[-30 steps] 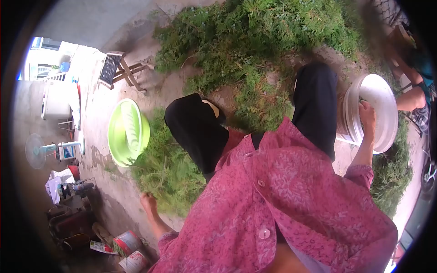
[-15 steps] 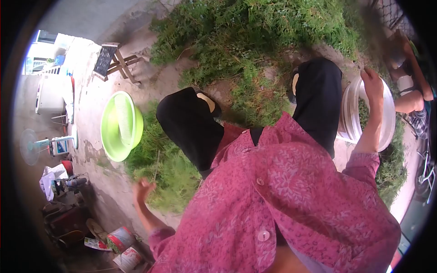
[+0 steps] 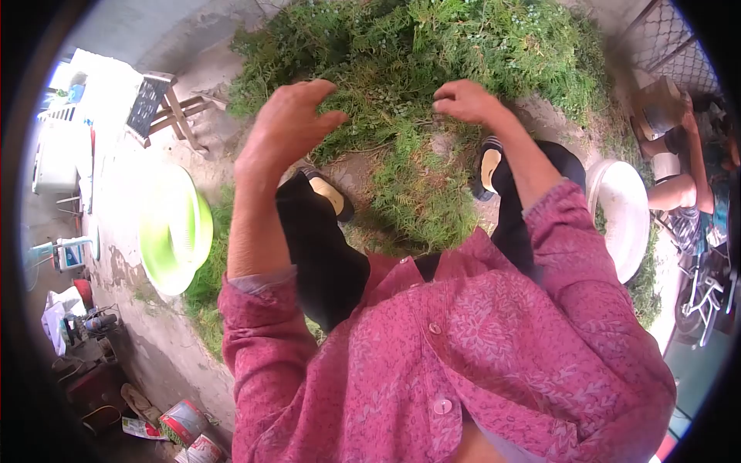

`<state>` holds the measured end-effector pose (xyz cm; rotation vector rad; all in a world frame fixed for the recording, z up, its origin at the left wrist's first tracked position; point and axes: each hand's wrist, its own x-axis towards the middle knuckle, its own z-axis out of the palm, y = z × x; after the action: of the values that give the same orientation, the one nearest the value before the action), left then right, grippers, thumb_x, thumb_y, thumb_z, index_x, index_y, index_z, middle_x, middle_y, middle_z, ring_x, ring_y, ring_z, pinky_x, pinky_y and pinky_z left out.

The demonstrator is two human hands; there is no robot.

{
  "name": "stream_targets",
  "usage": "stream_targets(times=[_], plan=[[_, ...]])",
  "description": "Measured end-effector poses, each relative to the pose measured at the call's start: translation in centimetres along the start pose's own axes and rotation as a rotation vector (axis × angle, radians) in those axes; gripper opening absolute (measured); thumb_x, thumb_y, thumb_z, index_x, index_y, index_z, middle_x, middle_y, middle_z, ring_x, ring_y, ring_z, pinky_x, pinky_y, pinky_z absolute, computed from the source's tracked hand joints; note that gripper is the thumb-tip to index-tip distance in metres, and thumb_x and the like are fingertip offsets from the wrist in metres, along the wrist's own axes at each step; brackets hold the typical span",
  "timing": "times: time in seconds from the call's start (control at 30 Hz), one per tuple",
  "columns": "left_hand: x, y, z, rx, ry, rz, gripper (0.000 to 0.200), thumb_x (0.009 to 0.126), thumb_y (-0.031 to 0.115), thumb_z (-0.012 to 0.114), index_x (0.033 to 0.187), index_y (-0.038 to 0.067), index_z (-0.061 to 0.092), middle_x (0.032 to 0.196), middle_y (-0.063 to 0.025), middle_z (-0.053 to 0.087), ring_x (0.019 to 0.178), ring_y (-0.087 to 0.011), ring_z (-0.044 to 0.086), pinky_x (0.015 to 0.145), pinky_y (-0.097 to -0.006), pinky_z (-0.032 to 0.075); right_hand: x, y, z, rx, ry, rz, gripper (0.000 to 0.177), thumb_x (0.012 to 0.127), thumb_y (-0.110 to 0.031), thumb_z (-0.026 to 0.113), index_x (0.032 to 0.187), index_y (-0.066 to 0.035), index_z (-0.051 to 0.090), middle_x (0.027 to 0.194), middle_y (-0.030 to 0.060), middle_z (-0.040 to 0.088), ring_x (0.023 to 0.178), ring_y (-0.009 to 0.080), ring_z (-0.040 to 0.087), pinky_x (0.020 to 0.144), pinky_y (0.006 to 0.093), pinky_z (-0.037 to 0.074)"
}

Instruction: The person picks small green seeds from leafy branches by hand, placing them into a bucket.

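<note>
Branches lie beyond the left grip and right grip, both released; bucket right of them, tub left.

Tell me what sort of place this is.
Probably a home yard: leafy branches lie heaped on a bare floor, with a green basin and a stool off to the left.

We are looking at a button-up shirt of matt, crinkled cloth with smooth, glossy buttons, and trousers of matt fabric. We are also seeing a basin of smooth, shiny plastic, a tub of smooth plastic, conifer branches with rough, feathery foliage, a stool with a wooden frame, a rough concrete floor and a metal chain-link fence.
</note>
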<state>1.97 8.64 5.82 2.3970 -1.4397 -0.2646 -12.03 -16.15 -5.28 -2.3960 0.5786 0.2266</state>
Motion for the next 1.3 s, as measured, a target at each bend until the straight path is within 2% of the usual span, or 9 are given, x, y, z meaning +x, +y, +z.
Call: stream_targets(times=[0.1, 0.23, 0.37, 0.5, 0.63, 0.7, 0.83, 1.0, 1.3], plan=[[2.0, -2.0, 3.0, 0.06, -0.108, -0.027, 0.033, 0.074, 0.026, 0.061, 0.097, 0.002, 0.055, 0.094, -0.0185, 0.058, 0.092, -0.0336, 0.054, 0.08, -0.0399, 0.043, 5.4, 6.9, 7.8, 0.524, -0.168, 0.288, 0.027, 0.076, -0.027, 0.061, 0.094, -0.007, 0.063, 0.087, 0.0101, 0.061, 0.072, 0.0152, 0.055, 0.066, 0.0299, 0.047], [2.2, -4.0, 4.5, 0.229, -0.41, -0.265, 0.029, 0.072, 0.021, 0.061, 0.093, 0.002, 0.054, 0.09, -0.0187, 0.058, 0.089, -0.0338, 0.055, 0.076, -0.0417, 0.043, 7.1, 9.7, 14.4, 0.527, -0.214, 0.542, 0.021, 0.074, -0.017, 0.064, 0.09, -0.004, 0.06, 0.071, 0.0063, 0.056, 0.058, 0.0105, 0.049, 0.053, 0.0242, 0.042], [1.8, -4.8, 4.6, 0.045, -0.161, -0.114, 0.032, 0.071, 0.019, 0.062, 0.097, 0.002, 0.054, 0.087, -0.0179, 0.057, 0.085, -0.0342, 0.054, 0.073, -0.041, 0.043, 9.2, 11.0, 18.2, 1.078, -0.042, 0.767, 0.04, 0.072, -0.013, 0.065, 0.108, -0.002, 0.051, 0.065, 0.004, 0.052, 0.054, 0.0112, 0.048, 0.049, 0.0263, 0.042], [1.3, -4.4, 5.3, 0.019, -0.232, -0.141, 0.029, 0.072, 0.019, 0.062, 0.094, 0.003, 0.051, 0.084, -0.0165, 0.056, 0.081, -0.0329, 0.055, 0.07, -0.0414, 0.042, 13.4, 14.9, 20.4, 0.815, 0.198, 0.721, 0.067, 0.071, -0.014, 0.066, 0.128, -0.002, 0.033, 0.081, 0.0089, 0.052, 0.067, 0.0136, 0.05, 0.054, 0.0282, 0.043], [1.3, -4.7, 5.7, 0.094, -0.342, -0.127, 0.028, 0.073, 0.019, 0.061, 0.093, 0.004, 0.049, 0.08, -0.0142, 0.055, 0.078, -0.032, 0.055, 0.068, -0.0414, 0.041, 17.3, 17.3, 21.1, 0.75, 0.176, 0.701, 0.064, 0.072, -0.011, 0.064, 0.128, -0.002, 0.034, 0.075, 0.0088, 0.053, 0.06, 0.0128, 0.049, 0.048, 0.0266, 0.04], [1.9, -4.5, 5.7, 0.052, -0.316, -0.12, 0.026, 0.073, 0.019, 0.061, 0.091, 0.004, 0.049, 0.08, -0.0139, 0.055, 0.079, -0.032, 0.054, 0.069, -0.0411, 0.041, 19.4, 20.2, 23.1, 0.788, -0.078, 0.727, 0.047, 0.074, -0.008, 0.061, 0.118, -0.001, 0.044, 0.073, 0.0086, 0.054, 0.055, 0.0131, 0.049, 0.044, 0.0263, 0.038], [2.4, -3.8, 5.6, 0.052, -0.341, -0.102, 0.025, 0.072, 0.018, 0.061, 0.087, 0.004, 0.047, 0.08, -0.014, 0.054, 0.081, -0.0321, 0.054, 0.07, -0.0408, 0.041, 18.0, 13.8, 19.6, 0.949, 0.125, 0.841, 0.026, 0.075, -0.004, 0.057, 0.1, 0.001, 0.054, 0.066, 0.0063, 0.054, 0.051, 0.0138, 0.048, 0.042, 0.0259, 0.036], [1.7, -3.3, 5.9, 0.036, -0.257, -0.077, 0.024, 0.071, 0.018, 0.061, 0.085, 0.003, 0.047, 0.08, -0.0145, 0.054, 0.081, -0.0326, 0.054, 0.07, -0.0419, 0.042, 17.5, 11.7, 15.5, 0.336, 0.215, 0.41, 0.024, 0.065, -0.019, 0.062, 0.054, -0.001, 0.052, 0.054, 0.0101, 0.051, 0.048, 0.0194, 0.048, 0.046, 0.0351, 0.041], [3.1, -2.8, 4.0, 0.046, -0.247, -0.124, 0.025, 0.072, 0.019, 0.061, 0.088, 0.003, 0.051, 0.087, -0.016, 0.056, 0.087, -0.034, 0.054, 0.074, -0.0426, 0.042, 14.8, 4.9, 2.5, 0.318, 0.105, 0.273, 0.016, 0.059, -0.013, 0.057, 0.05, -0.004, 0.048, 0.044, 0.0047, 0.041, 0.039, 0.0147, 0.035, 0.04, 0.0293, 0.03]])
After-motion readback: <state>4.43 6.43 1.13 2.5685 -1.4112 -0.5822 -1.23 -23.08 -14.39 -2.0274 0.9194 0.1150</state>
